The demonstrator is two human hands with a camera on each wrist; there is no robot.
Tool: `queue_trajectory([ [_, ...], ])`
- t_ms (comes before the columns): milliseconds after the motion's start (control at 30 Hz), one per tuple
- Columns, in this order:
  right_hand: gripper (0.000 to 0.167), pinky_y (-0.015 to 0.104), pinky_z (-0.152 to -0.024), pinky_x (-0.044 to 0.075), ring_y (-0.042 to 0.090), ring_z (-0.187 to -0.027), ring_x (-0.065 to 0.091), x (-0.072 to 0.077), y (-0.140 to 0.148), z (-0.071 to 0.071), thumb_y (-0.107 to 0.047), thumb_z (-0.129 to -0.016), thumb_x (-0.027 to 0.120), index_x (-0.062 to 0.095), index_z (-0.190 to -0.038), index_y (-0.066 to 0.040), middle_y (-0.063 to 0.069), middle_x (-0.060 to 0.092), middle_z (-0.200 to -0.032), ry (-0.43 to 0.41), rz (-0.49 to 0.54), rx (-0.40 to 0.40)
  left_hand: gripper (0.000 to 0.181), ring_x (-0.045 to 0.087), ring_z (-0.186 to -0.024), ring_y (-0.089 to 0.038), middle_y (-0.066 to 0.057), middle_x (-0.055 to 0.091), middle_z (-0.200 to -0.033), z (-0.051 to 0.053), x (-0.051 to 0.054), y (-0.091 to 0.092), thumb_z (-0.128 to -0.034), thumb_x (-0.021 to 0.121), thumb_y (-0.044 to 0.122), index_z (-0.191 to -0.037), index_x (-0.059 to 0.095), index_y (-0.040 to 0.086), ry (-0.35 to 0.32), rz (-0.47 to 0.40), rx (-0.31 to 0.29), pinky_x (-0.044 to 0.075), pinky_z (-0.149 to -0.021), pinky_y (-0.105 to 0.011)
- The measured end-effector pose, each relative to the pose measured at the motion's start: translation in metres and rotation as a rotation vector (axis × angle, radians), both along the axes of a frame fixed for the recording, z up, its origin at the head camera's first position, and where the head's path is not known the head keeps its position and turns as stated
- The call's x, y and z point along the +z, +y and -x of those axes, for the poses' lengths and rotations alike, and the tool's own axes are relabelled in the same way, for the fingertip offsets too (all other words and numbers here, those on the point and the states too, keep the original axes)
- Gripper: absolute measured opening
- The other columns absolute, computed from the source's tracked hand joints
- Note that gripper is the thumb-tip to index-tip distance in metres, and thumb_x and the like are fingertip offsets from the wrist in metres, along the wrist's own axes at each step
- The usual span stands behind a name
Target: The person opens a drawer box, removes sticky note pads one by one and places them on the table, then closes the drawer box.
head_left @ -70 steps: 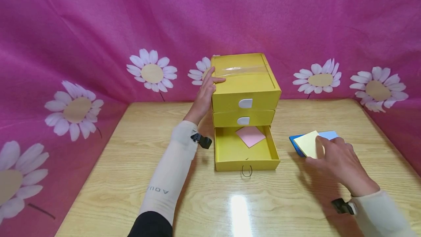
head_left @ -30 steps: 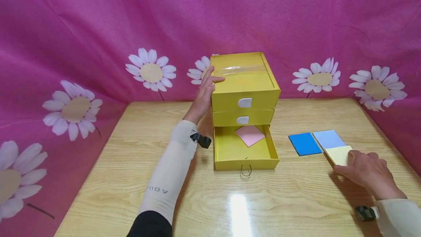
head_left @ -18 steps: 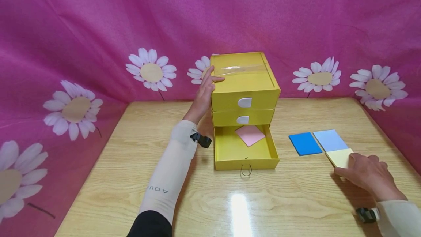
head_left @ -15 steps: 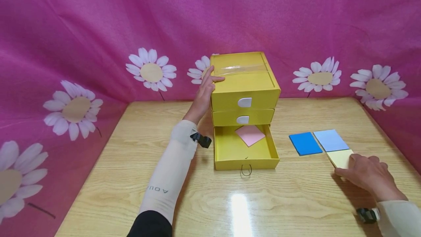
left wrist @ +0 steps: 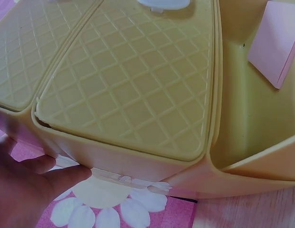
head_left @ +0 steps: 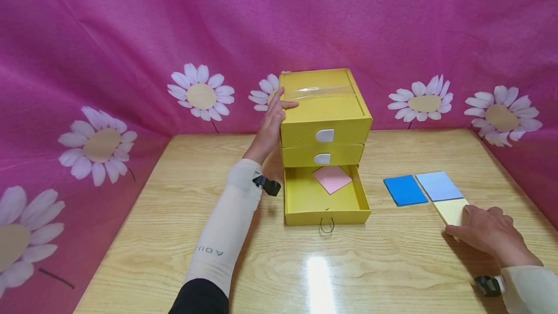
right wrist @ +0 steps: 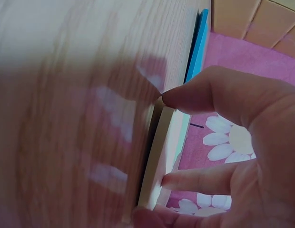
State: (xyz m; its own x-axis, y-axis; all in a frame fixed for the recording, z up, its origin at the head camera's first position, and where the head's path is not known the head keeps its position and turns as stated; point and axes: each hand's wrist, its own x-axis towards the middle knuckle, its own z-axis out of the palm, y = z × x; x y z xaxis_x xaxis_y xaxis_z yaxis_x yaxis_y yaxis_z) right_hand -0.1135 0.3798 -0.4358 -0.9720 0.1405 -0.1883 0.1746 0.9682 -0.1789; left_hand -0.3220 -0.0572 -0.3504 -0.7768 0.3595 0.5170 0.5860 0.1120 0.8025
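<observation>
My right hand [head_left: 492,234] grips a pale yellow sticky note pad [head_left: 451,211] at the right of the table, thumb at one corner and fingers along its top and far edge. In the right wrist view, the pad's thick side [right wrist: 157,156] lies low over the wood. Just beyond it are a light blue sticky note pad [head_left: 439,186] and a darker blue one [head_left: 405,190]. With fairly straight fingers, my left hand [head_left: 268,130] rests against the left side and top of a yellow drawer unit [head_left: 322,105]. A pink sticky note pad [head_left: 332,179] lies inside its pulled-out bottom drawer [head_left: 305,202].
The two upper drawers are closed and carry white tabs [head_left: 324,135]. A thin dark loop [head_left: 327,227] hangs from the bottom drawer's front. Behind the wooden table [head_left: 174,236] hangs a magenta cloth [head_left: 244,23] with daisies.
The yellow pad has moved right and towards me with my right hand, from over the blue pads down to the table in front of the light blue one. My left hand has stayed put.
</observation>
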Motion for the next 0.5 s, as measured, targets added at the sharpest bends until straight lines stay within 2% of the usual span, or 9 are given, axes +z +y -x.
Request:
queue_trajectory([
  [167, 0.050, 0.057, -0.066, 0.035, 0.050, -0.083, 0.041, -0.0014, 0.0001, -0.0017, -0.050, -0.076, 0.069, 0.046, -0.073, -0.006, 0.020, 0.051, -0.074, 0.004, 0.024, -0.011, 0.048, 0.009, -0.144, -0.007, 0.000, 0.013, -0.161, 0.0058, -0.0060, 0.0001, -0.0942, 0.028, 0.028, -0.125, 0.058, 0.006, 0.010, 0.008, 0.014, 0.011, -0.115, -0.044],
  [300, 0.049, 0.056, -0.060, 0.037, 0.055, -0.084, 0.040, -0.0006, -0.0002, -0.0028, -0.049, -0.078, 0.068, 0.045, -0.074, -0.006, 0.028, 0.047, -0.080, -0.011, 0.046, -0.029, 0.049, 0.009, -0.144, -0.005, -0.001, 0.014, -0.161, 0.0061, -0.0063, 0.0003, -0.0933, 0.029, 0.029, -0.124, 0.059, 0.006, 0.017, 0.012, 0.018, 0.012, -0.115, -0.045],
  [433, 0.048, 0.055, -0.060, 0.037, 0.057, -0.084, 0.039, 0.0007, -0.0002, -0.0017, -0.048, -0.081, 0.065, 0.044, -0.076, -0.005, 0.031, 0.046, -0.084, -0.037, 0.047, -0.034, 0.048, 0.009, -0.144, -0.004, -0.002, 0.014, -0.161, 0.0053, -0.0060, 0.0002, -0.0936, 0.029, 0.028, -0.124, 0.059, 0.006, 0.015, 0.017, 0.022, 0.012, -0.114, -0.045],
  [500, 0.051, 0.057, -0.060, 0.038, 0.058, -0.084, 0.038, 0.0008, -0.0001, -0.0013, -0.050, -0.081, 0.063, 0.046, -0.081, -0.001, 0.035, 0.044, -0.088, -0.062, 0.049, -0.045, 0.047, 0.009, -0.144, -0.004, -0.001, 0.014, -0.161, 0.0052, -0.0058, 0.0002, -0.0940, 0.029, 0.027, -0.124, 0.059, 0.006, 0.012, 0.013, 0.020, 0.012, -0.115, -0.045],
])
